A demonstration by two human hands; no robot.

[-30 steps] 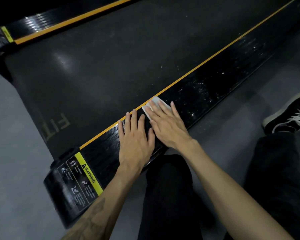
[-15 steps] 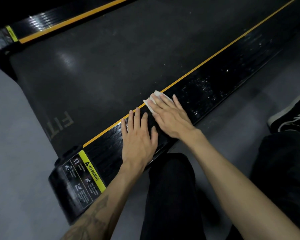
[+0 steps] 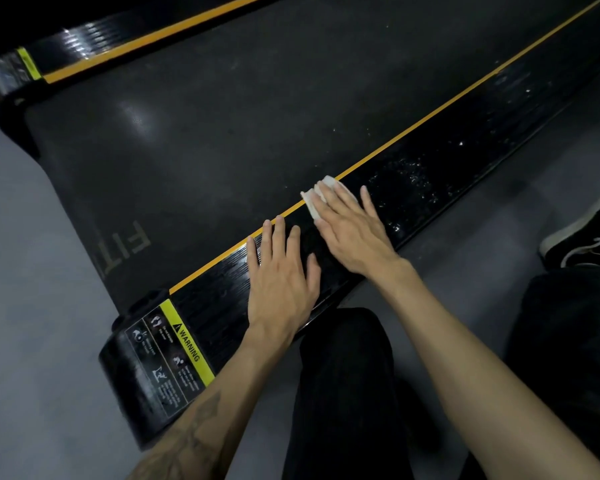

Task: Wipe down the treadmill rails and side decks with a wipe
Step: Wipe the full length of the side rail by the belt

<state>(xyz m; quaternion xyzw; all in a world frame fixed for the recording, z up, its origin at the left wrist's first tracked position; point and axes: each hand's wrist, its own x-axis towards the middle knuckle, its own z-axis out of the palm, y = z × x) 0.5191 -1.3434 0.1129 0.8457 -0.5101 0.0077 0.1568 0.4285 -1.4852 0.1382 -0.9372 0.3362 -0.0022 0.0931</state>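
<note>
Both hands flat on side deck (image 3: 430,174): right hand (image 3: 354,233) presses wipe (image 3: 314,199) under straight fingers; left hand (image 3: 281,282), fingers spread, likely braces.

We see only part of the wipe (image 3: 313,199); the rest lies under the flat fingers of the right hand (image 3: 352,233). The small print on the warning label (image 3: 168,358) is too blurred to read. The shoe (image 3: 584,237) and the far side deck (image 3: 94,43) are cut off by the frame edge.
</note>
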